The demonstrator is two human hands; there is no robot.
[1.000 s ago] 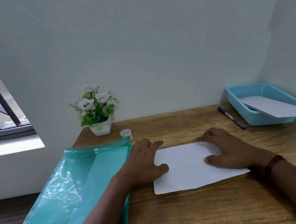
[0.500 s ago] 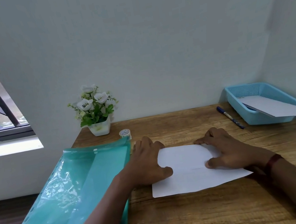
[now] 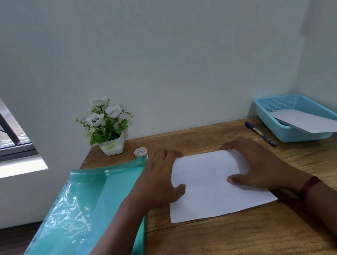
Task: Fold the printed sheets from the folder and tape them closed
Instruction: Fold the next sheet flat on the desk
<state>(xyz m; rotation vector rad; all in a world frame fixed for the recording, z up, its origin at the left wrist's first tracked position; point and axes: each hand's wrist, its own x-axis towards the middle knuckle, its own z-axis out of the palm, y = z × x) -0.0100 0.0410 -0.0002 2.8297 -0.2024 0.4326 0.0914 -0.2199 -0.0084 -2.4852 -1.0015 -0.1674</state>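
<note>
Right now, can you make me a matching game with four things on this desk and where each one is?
Things:
1. small clear tape roll
2. blue pen
3. white folded paper sheet
4. white flowers in a white pot

Places:
A. under both hands
B. beside the light blue plastic basket
C. back corner of the wooden desk, against the wall
D. just behind the teal plastic folder

Pairs: 1-D, 2-B, 3-A, 4-C
</note>
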